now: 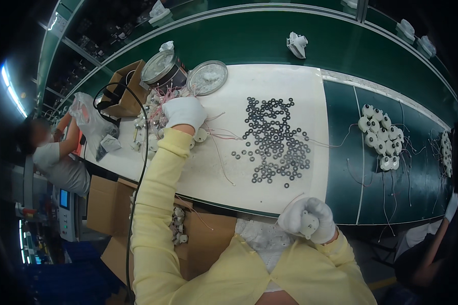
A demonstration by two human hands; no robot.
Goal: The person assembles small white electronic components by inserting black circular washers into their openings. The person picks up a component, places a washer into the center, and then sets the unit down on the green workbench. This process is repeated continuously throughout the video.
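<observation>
Part [309,224] (white) in right hand [318,212]

A long workbench [341,193] with a green top, partly covered by a white sheet [315,101], spans the middle. Beyond it curves a green conveyor belt [229,40], edged by pale metal rails, with a metal post [362,10] rising at its far side. A fluorescent tube [13,91] glows at left above a grey machine cabinet [66,223] with a lit blue screen [64,199]. A yellow line [384,283] marks the dark floor at lower right.
</observation>
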